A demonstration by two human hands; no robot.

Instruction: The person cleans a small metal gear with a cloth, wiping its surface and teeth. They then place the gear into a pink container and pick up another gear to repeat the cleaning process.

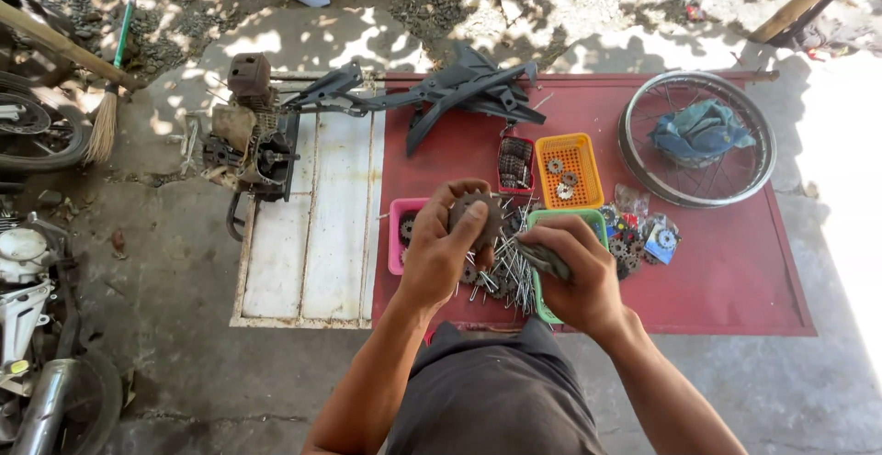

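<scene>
Steel sprocket [476, 216], likely heavy and stiff, sits clamped in the left hand [441, 251] mid-frame; right hand [574, 276] grips a rag [542, 258].

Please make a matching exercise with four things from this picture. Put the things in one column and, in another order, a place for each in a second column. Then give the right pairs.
Things:
1. sprocket
2. rag
3. blue cloth
4. broom

Places:
A. inside the wheel rim
B. in the left hand
C. on the ground at the far left
D. in the right hand

Pairs: 1-B, 2-D, 3-A, 4-C
</scene>
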